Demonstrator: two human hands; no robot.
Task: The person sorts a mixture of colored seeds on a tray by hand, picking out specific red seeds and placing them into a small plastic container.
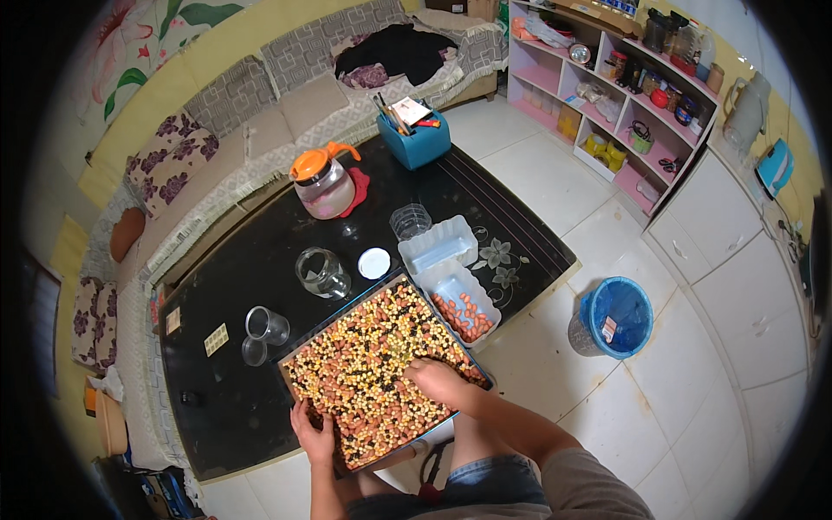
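A shallow rectangular box (383, 282) with a blue rim lies before me, tilted across the table's front edge. Spread inside is a mix of peanuts, yellow corn kernels and black beans (370, 364). My left hand (314, 434) grips the box's near left side, with its thumb over the inner edge. Into the mix at the right reaches my right hand (437, 380), palm down and fingers bent; its fingertips are hidden, so I cannot tell whether they pinch anything. Beside the box's right edge, a clear plastic tray (448, 286) holds loose peanuts (463, 317).
On the black table (221, 416) stand a glass jar (323, 273), white lid (374, 263), clear cup (267, 326), orange-lidded pitcher (325, 188), second plastic tray (439, 244) and teal organizer box (416, 140). A blue-lined bin (614, 318) stands on the floor at right. Behind runs a sofa (312, 107).
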